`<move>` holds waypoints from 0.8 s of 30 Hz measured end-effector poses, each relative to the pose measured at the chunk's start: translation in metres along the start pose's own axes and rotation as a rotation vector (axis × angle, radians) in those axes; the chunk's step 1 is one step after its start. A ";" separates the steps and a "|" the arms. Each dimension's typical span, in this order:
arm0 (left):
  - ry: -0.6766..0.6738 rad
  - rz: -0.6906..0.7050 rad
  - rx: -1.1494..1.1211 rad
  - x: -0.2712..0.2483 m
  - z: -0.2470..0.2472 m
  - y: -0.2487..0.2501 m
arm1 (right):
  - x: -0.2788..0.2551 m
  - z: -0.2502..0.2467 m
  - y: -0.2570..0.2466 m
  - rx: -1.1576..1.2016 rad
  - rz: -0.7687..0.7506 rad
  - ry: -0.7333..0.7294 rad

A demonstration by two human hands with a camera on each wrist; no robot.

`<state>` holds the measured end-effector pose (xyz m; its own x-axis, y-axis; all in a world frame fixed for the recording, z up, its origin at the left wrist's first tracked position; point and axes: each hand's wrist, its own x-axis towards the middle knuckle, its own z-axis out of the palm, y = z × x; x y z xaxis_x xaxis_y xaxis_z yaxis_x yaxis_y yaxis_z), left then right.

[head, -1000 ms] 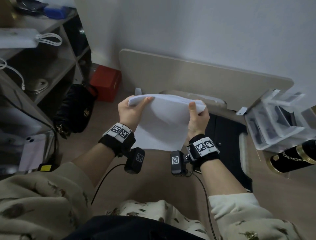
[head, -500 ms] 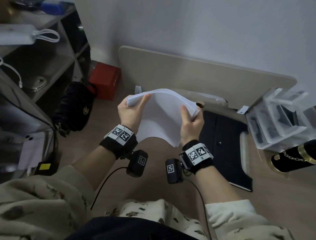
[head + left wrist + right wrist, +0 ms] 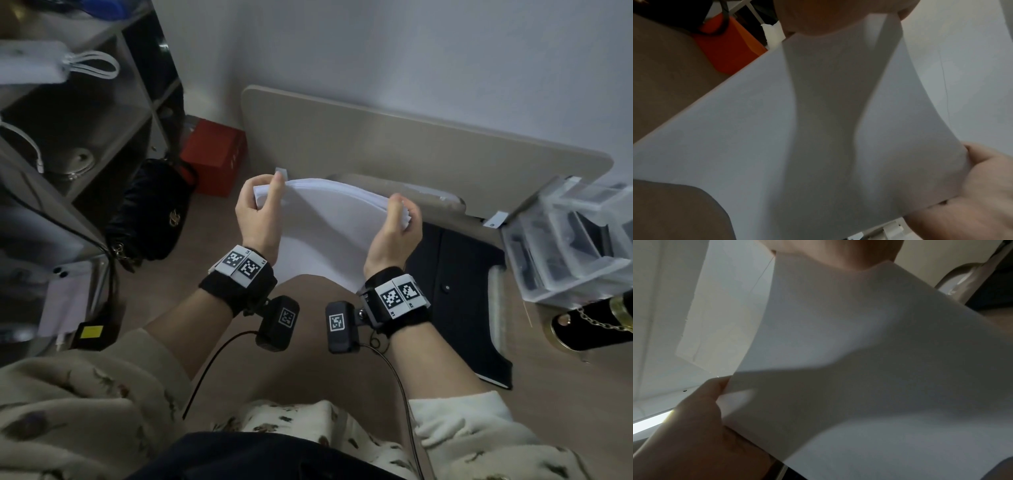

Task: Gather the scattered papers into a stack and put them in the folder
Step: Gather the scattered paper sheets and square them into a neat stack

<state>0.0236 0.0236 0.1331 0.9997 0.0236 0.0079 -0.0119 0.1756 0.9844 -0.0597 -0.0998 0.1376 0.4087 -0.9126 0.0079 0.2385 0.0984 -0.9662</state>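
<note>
Paper stack (image 3: 329,233): left hand (image 3: 260,219) and right hand (image 3: 394,236) each grip an end. Black folder (image 3: 459,294), frame right, closed; contents unseen.

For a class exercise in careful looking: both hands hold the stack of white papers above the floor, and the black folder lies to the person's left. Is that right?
Not quite. The black folder lies to the person's right, as the head view shows. Both the left hand and the right hand do hold the stack of papers.

Cream patterned sleeves (image 3: 479,442), black wristbands (image 3: 239,284) bearing checkered tags, and cabled black wrist cameras (image 3: 278,323).
</note>
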 end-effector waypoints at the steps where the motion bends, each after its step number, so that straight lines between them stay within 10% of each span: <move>1: -0.026 0.003 -0.006 -0.002 0.000 -0.001 | -0.001 0.000 0.000 -0.009 0.001 -0.018; 10: -0.315 0.061 0.084 0.009 -0.018 -0.022 | -0.004 -0.016 0.011 -0.119 0.043 -0.229; 24: -0.439 -0.332 0.184 0.023 -0.037 -0.064 | 0.006 -0.033 0.028 -0.211 0.207 -0.357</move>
<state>0.0463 0.0489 0.0636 0.8653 -0.4206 -0.2726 0.2683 -0.0707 0.9607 -0.0792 -0.1156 0.1018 0.7154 -0.6850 -0.1378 -0.0490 0.1476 -0.9878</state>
